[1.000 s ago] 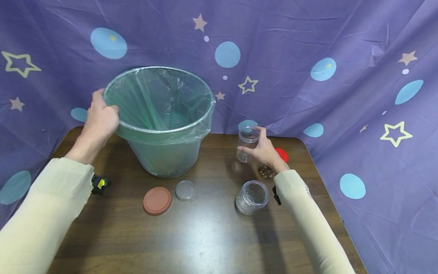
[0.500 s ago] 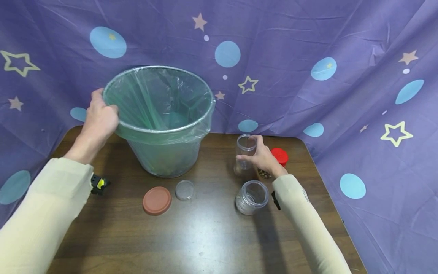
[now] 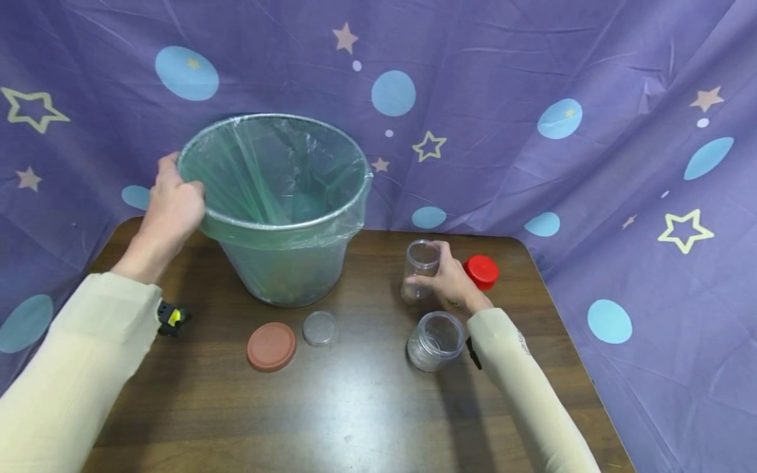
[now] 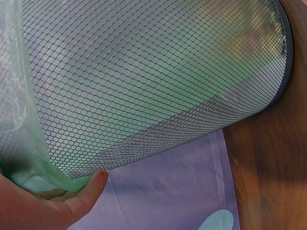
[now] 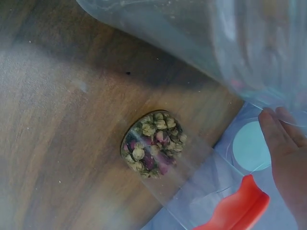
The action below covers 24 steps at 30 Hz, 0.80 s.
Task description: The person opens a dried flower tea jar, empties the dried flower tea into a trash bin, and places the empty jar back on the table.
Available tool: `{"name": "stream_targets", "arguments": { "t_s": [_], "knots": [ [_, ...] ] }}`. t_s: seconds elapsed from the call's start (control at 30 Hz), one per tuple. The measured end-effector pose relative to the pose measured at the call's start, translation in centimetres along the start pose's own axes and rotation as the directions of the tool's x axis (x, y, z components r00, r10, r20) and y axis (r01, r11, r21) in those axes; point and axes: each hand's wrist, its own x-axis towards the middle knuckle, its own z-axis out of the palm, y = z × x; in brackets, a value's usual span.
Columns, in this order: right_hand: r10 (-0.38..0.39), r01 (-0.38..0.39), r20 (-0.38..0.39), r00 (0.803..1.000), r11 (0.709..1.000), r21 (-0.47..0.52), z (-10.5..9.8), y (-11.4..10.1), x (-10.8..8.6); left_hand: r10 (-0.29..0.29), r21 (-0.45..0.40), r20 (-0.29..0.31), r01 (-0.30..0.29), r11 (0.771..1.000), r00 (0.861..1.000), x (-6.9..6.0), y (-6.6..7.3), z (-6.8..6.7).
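My left hand [image 3: 176,203] grips the rim of a wire-mesh trash bin [image 3: 284,272] lined with a green plastic bag. In the left wrist view my thumb lies over the folded bag [image 4: 62,177]. My right hand [image 3: 451,279] holds a clear jar [image 3: 416,270] without a lid, thumb on its near side and fingers near its rim. Whether its base touches the table cannot be told. Behind that hand stands a jar with a red lid [image 3: 481,271]; dried flower buds [image 5: 156,143] lie at its bottom in the right wrist view.
A wide open clear jar [image 3: 434,345] stands on the wooden table [image 3: 266,420] in front of my right hand. Before the bin lie a reddish-brown lid [image 3: 271,346] and a small greyish lid [image 3: 319,328]. A purple patterned curtain [image 3: 491,85] hangs behind and at the sides.
My right hand has lowered the clear jar toward the table, slightly left and nearer, uncovering the red lid behind it. My left hand and the bin stay in place.
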Motion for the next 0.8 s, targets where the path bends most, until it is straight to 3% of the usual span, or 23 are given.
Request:
{"name": "stream_targets", "arguments": {
  "t_s": [0.37,0.8],
  "knots": [
    [0.045,-0.047,0.043,0.998,0.997,0.057,1.0,0.3,0.0,-0.008,-0.007,0.014,0.009,1.0,1.0,-0.1,0.1,0.0],
    [0.068,-0.071,0.074,0.995,0.997,0.027,1.7,0.5,-0.1,-0.006,-0.01,0.005,0.006,1.0,1.0,-0.1,0.0,0.0]
  ]
}}
